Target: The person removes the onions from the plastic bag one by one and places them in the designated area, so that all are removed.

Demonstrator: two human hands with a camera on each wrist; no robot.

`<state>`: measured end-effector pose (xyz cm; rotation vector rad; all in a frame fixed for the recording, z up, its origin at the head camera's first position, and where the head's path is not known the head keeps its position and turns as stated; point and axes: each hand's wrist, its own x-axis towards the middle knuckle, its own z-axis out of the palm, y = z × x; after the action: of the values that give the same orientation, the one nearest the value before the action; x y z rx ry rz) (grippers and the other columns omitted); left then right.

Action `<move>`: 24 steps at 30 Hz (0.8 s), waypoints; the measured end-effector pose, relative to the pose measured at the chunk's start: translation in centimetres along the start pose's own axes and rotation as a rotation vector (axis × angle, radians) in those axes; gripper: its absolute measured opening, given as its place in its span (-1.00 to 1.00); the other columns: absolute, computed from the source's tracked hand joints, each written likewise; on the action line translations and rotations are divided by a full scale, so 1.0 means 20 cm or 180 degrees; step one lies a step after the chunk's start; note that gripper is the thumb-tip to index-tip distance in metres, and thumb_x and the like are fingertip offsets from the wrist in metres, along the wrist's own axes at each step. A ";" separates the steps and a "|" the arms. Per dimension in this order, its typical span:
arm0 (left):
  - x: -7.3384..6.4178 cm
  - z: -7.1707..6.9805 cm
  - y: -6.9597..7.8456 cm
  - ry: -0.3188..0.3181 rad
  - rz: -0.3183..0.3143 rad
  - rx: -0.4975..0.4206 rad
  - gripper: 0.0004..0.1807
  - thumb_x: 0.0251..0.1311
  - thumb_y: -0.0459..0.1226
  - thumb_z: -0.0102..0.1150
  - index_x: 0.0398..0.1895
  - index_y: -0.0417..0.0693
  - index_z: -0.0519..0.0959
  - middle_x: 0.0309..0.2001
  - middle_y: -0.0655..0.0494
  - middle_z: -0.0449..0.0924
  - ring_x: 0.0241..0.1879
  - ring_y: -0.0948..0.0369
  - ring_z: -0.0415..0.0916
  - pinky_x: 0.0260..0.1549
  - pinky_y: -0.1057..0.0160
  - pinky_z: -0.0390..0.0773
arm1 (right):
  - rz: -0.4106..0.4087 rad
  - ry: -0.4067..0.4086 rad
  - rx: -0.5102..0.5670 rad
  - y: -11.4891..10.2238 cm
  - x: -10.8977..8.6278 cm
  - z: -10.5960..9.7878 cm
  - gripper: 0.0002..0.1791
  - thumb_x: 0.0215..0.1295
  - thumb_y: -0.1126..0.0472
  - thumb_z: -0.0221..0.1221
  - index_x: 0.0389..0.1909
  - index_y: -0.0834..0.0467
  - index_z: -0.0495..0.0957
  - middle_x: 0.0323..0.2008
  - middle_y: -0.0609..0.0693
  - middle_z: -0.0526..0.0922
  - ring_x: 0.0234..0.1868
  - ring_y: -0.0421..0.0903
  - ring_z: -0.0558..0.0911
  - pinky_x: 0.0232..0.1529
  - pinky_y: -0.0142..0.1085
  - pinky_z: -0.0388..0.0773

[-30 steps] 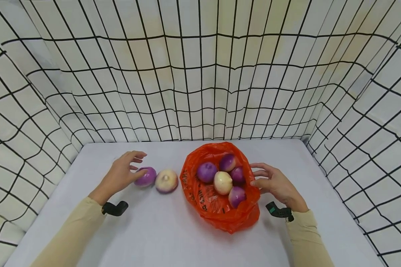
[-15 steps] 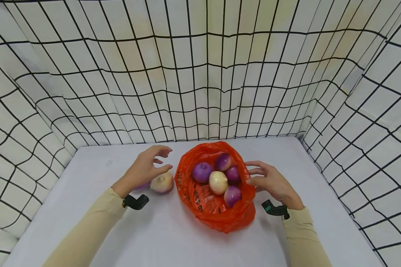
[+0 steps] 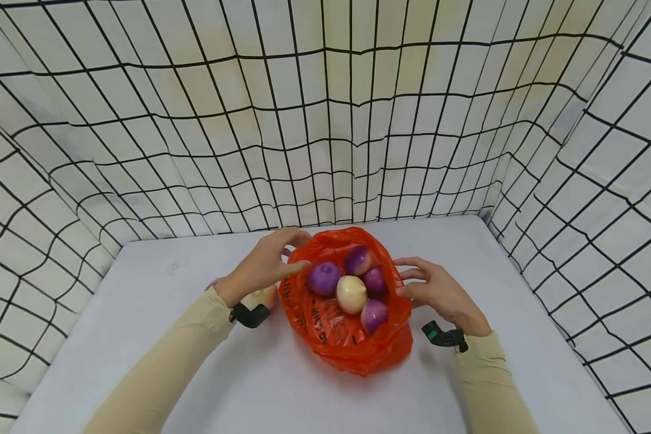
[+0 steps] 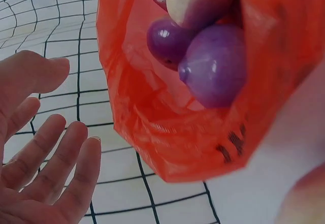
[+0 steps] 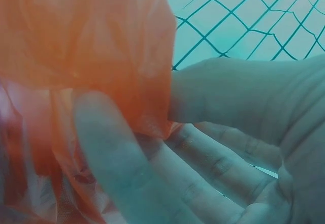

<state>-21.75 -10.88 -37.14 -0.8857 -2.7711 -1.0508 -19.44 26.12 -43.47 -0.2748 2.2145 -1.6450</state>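
Note:
A red plastic bag [image 3: 325,349] stands on the table with its mouth rolled wide. Inside are several onions: purple ones such as the purple onion [image 3: 325,278] and a pale onion [image 3: 351,295]. My left hand [image 3: 268,260] hovers at the bag's left rim, fingers spread and holding nothing; the left wrist view shows the fingers apart from the plastic. On the opposite side my right hand [image 3: 436,293] holds the bag's rim, the plastic between thumb and fingers in the right wrist view. Beneath my left wrist, a whitish onion [image 3: 261,298] outside the bag is partly covered.
The white table [image 3: 157,283] is enclosed by black netting [image 3: 336,126] over white cloth at the back and sides. A sliver of another purple onion [image 3: 211,284] shows behind my left forearm. Each wrist carries a small black camera [image 3: 249,314].
My left hand has moved right, from beside the loose purple onion, past the whitish one, to the bag's left rim. My right hand stays at the bag. The view has shifted slightly.

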 end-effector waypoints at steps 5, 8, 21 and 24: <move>0.08 0.06 0.03 -0.0088 0.0104 0.0001 -0.47 0.25 -0.24 0.43 0.26 -0.15 0.52 0.15 -0.10 0.66 0.16 0.00 0.63 0.15 -0.04 0.72 | 0.0013 0.0018 0.0038 0.01 -0.01 -0.02 -0.28 0.27 0.07 0.40 0.44 -0.02 0.39 0.28 0.24 0.59 0.00 0.07 0.78 -0.04 -0.04 0.80; 0.11 0.09 0.05 -0.0153 0.0153 0.0001 -0.50 0.25 -0.27 0.42 0.23 -0.15 0.54 0.13 -0.09 0.68 0.15 0.01 0.63 0.19 -0.04 0.69 | 0.0028 -0.0002 0.0067 0.01 -0.01 -0.02 -0.27 0.27 0.06 0.41 0.44 -0.03 0.39 0.28 0.24 0.59 0.00 0.07 0.78 -0.04 -0.04 0.80; 0.25 0.22 0.11 -0.0399 0.0257 -0.0134 -0.53 0.25 -0.24 0.43 0.21 -0.04 0.56 0.12 0.03 0.69 0.14 0.06 0.63 0.22 -0.04 0.67 | 0.0050 0.0025 0.0109 0.01 0.00 -0.02 -0.29 0.27 0.04 0.40 0.42 -0.08 0.41 0.31 0.18 0.58 0.07 0.08 0.75 0.00 -0.05 0.79; 0.28 0.25 0.11 -0.0418 0.0300 -0.0108 -0.55 0.23 -0.24 0.45 0.18 -0.06 0.57 0.10 -0.01 0.70 0.12 0.09 0.63 0.22 0.01 0.66 | 0.0054 0.0016 0.0150 0.01 -0.01 -0.02 -0.31 0.29 0.04 0.39 0.43 -0.08 0.40 0.31 0.18 0.57 0.09 0.09 0.74 0.01 -0.04 0.79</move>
<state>-24.45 -3.68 -38.33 -1.1167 -2.7906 -1.0646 -19.45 26.59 -43.47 -0.2389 2.1724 -1.6883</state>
